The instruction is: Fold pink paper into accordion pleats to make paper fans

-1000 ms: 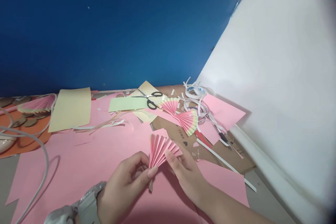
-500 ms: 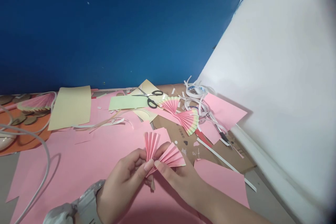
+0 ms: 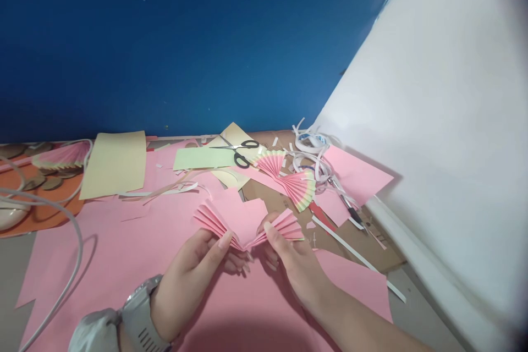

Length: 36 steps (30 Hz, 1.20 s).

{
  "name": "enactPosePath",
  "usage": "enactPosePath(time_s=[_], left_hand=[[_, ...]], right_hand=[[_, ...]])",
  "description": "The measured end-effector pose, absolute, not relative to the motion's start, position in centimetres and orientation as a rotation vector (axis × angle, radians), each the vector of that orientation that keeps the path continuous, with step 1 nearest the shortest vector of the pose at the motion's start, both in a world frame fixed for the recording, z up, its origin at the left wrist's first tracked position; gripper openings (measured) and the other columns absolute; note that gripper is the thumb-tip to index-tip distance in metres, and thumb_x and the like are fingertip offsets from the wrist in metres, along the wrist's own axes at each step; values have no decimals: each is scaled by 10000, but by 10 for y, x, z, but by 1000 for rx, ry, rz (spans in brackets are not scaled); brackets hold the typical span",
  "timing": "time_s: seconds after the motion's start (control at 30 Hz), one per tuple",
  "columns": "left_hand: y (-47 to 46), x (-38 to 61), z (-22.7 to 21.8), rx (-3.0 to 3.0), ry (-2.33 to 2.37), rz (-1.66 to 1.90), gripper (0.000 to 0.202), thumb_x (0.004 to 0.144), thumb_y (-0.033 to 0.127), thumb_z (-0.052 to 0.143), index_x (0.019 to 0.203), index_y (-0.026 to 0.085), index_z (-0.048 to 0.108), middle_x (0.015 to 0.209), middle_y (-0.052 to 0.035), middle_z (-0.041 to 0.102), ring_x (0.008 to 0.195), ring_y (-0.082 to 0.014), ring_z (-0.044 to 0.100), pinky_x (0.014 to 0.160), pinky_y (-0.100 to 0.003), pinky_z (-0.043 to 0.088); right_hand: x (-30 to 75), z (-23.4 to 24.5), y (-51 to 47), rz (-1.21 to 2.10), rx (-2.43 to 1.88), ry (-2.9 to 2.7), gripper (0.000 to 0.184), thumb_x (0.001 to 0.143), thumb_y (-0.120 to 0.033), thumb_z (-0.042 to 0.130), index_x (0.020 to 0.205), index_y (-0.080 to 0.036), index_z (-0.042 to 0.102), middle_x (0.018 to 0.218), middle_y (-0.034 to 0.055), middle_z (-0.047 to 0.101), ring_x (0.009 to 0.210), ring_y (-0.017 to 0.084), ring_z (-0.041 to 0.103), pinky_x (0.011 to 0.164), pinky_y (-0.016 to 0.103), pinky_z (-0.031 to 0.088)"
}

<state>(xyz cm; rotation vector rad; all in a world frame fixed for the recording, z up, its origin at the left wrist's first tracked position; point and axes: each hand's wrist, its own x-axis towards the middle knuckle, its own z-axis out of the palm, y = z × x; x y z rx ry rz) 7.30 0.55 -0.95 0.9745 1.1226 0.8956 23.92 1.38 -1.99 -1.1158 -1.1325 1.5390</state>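
Observation:
A pink pleated paper fan (image 3: 246, 224) is held between both hands just above the pink sheet (image 3: 124, 253). It is spread into two wings that meet at a low centre. My left hand (image 3: 198, 269) pinches the left wing near the fold, thumb on top. My right hand (image 3: 289, 256) pinches the right wing, thumb pressed on its pleats. A grey watch (image 3: 142, 313) is on my left wrist.
Black-handled scissors (image 3: 241, 153) lie beyond the hands by a finished pink and yellow pleated bow (image 3: 289, 176). Cream paper (image 3: 113, 165), green paper (image 3: 202, 158), white strips (image 3: 313, 148) and cardboard (image 3: 350, 236) litter the surface. A white cable (image 3: 61, 220) loops at left. A white wall (image 3: 433, 121) rises at right.
The folded fan has been pulled apart from one closed bundle into two wings spread left and right. Both hands moved apart with it.

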Motion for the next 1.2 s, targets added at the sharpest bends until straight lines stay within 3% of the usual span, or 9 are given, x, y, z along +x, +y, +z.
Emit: enactPosePath(time_s=[0.17, 0.3, 0.47, 0.73, 0.93, 1.03, 1.1, 1.2], left_hand=[[9, 68, -18, 785, 1149, 1057, 278, 821, 420, 574, 764, 148, 553, 731, -24, 684, 702, -182, 671, 717, -340, 546], [14, 65, -20, 674, 1090, 1190, 234, 824, 387, 585, 769, 161, 556, 769, -9, 675, 734, -184, 666, 705, -340, 542], [18, 65, -18, 669, 1033, 1306, 206, 839, 372, 566, 880, 173, 602, 845, -20, 660, 810, -158, 617, 727, -281, 507], [13, 63, -12, 1127, 1186, 1073, 177, 862, 314, 544, 761, 186, 612, 733, 17, 605, 732, -115, 533, 707, -209, 418], [14, 65, -10, 937, 1096, 1130, 158, 874, 329, 518, 864, 187, 586, 809, -16, 626, 778, -148, 568, 723, -257, 451], [12, 66, -9, 940, 1103, 1129, 157, 803, 320, 614, 870, 185, 572, 836, -28, 617, 810, -173, 571, 717, -270, 470], [9, 65, -10, 1033, 1136, 1062, 169, 762, 299, 661, 843, 188, 563, 808, -16, 596, 781, -168, 563, 676, -252, 470], [4, 65, -13, 1147, 1164, 950, 123, 810, 305, 601, 799, 190, 561, 710, -1, 581, 694, -147, 546, 633, -240, 447]], right_hand=[[239, -22, 18, 1559, -1085, -1052, 271, 892, -438, 455, 763, -200, 485, 533, -56, 413, 452, 95, 395, 440, 228, 401], [237, -15, 19, 1467, -1143, -1209, 215, 872, -401, 508, 816, -194, 488, 679, -33, 483, 536, 93, 481, 519, 233, 448], [237, -5, 15, 1300, -1258, -1682, 154, 866, -315, 519, 777, -195, 481, 741, -12, 496, 643, 110, 477, 561, 219, 395], [238, 6, 13, 1367, -1222, -1936, 113, 879, -297, 486, 841, -194, 515, 860, 18, 559, 781, 148, 523, 683, 266, 423], [235, 6, 12, 1306, -1295, -1898, 113, 883, -295, 493, 826, -199, 510, 828, 4, 557, 750, 138, 532, 671, 257, 416], [237, 2, 12, 1211, -1297, -1877, 92, 874, -284, 512, 832, -203, 502, 843, 13, 542, 760, 143, 525, 675, 261, 419], [238, -1, 12, 1136, -1257, -1881, 85, 878, -279, 509, 840, -203, 503, 873, 26, 538, 807, 154, 523, 715, 276, 422], [239, -4, 12, 1079, -1180, -1889, 47, 883, -246, 498, 865, -204, 511, 921, 41, 541, 874, 165, 524, 779, 294, 418]])
